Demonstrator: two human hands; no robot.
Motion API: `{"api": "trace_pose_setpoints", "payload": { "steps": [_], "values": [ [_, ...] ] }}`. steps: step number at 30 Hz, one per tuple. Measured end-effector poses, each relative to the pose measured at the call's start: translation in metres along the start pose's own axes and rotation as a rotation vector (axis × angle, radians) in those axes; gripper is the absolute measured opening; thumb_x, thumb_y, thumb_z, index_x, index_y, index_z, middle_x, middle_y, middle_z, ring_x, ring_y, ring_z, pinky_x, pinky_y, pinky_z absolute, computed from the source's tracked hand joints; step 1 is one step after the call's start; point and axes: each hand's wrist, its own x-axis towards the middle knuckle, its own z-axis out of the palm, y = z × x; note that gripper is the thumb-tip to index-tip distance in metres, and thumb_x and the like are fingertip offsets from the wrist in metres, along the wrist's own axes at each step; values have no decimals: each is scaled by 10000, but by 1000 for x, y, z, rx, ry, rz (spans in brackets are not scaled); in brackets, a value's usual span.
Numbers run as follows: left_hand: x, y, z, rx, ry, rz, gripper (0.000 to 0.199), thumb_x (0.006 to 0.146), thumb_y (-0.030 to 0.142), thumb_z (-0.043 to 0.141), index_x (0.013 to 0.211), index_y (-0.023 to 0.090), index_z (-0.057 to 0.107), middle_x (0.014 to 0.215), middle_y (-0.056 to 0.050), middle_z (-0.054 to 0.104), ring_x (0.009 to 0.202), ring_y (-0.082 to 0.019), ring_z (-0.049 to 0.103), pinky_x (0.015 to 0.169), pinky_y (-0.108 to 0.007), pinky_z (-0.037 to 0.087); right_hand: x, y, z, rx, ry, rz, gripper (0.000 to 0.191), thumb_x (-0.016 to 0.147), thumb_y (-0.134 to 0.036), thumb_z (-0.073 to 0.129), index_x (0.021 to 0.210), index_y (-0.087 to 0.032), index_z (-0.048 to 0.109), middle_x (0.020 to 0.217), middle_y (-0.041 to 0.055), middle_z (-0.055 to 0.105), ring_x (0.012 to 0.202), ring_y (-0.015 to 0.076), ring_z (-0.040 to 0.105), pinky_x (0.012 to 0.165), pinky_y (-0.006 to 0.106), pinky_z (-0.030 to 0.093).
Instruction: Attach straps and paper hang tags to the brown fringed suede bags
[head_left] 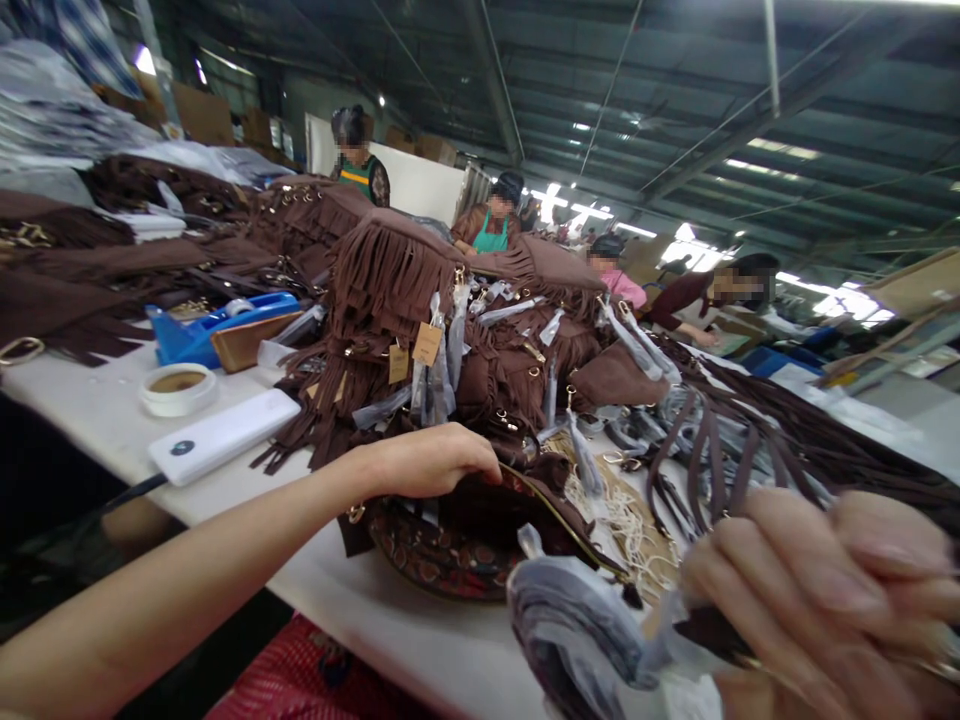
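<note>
A brown handbag (pixel 442 555) lies at the table's front edge with its zipped mouth open. Patterned lining shows inside it, and the depth is dark. My left hand (pixel 439 458) is closed on the far rim of that mouth, with the fingertips hidden inside. To the right, close to the camera, my right hand (pixel 817 590) has its fingers curled round one end of a coiled strap wrapped in clear plastic (pixel 577 625). The coil hangs in front of the bag's right end. Blur and the fingers hide part of what this hand grips.
Fringed brown bags (pixel 397 270) with tan tags (pixel 427 343) are heaped behind. On the left are a blue tape dispenser (pixel 191 335), a tape roll (pixel 178 388) and a white device (pixel 225 435). White cords (pixel 626 520) and dark straps (pixel 705 450) lie right. Several people work beyond.
</note>
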Motion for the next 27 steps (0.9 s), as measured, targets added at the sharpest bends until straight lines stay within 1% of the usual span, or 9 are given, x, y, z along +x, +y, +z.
{"api": "trace_pose_setpoints", "payload": {
  "steps": [2,5,7,12,16,19,22,24,27],
  "values": [
    [0,0,-4,-8,22,4,485,791,-97,407,1067,162,710,1130,-72,724,1081,-182,652,982,-291,487,1,18,5,21,-109,228,164,837,-408,751,790,-306,631,609,-64,484,334,31,160,288,209,97],
    [-2,1,-11,1,52,-1,472,795,-98,409,1088,113,713,1152,-111,719,1088,-193,653,985,-290,484,1,48,-3,-134,-303,648,279,814,-431,762,733,-212,609,760,-8,628,384,17,326,354,183,157],
    [-3,1,-16,5,71,-17,469,801,-94,410,1091,108,717,1166,-113,717,1091,-188,653,984,-275,479,4,62,-13,-288,-353,804,339,794,-474,762,720,-194,586,813,18,670,387,18,349,357,180,165],
    [1,-4,-19,21,102,-48,512,804,-94,400,1117,157,718,1192,-67,715,1116,-159,645,1000,-255,466,13,74,-42,-506,-305,830,388,806,-540,712,765,-194,542,714,-17,674,362,6,322,380,173,172],
    [7,-18,-16,165,28,-118,545,765,-104,424,1127,177,719,1201,-41,714,1134,-155,636,999,-232,457,14,75,-53,-496,-291,832,387,821,-535,698,769,-187,536,782,-4,692,368,3,325,381,175,169],
    [8,-26,-17,255,6,-189,550,753,-83,453,1120,221,727,1171,-36,724,1093,-198,657,938,-276,494,12,76,-56,-480,-337,826,358,831,-506,701,765,-188,553,826,3,703,369,6,333,375,175,175],
    [3,-23,-21,310,-8,-239,573,768,-46,473,1196,265,694,1148,-48,727,1064,-240,669,889,-315,517,12,74,-58,-483,-390,825,341,842,-493,693,761,-177,592,1095,61,708,379,-6,353,373,174,192],
    [-3,-18,-23,345,-30,-268,576,800,2,487,1279,283,640,1188,-59,706,1084,-258,660,906,-334,516,12,72,-61,-490,-397,831,346,842,-497,688,763,-167,622,1323,92,618,379,-24,359,374,178,183],
    [-13,-11,-26,325,-108,-284,710,762,5,509,1406,304,513,1318,-61,639,1151,-266,626,946,-337,501,11,71,-64,-494,-395,835,343,844,-502,688,768,-169,653,1435,90,536,385,-30,354,381,185,168]
  ]
}}
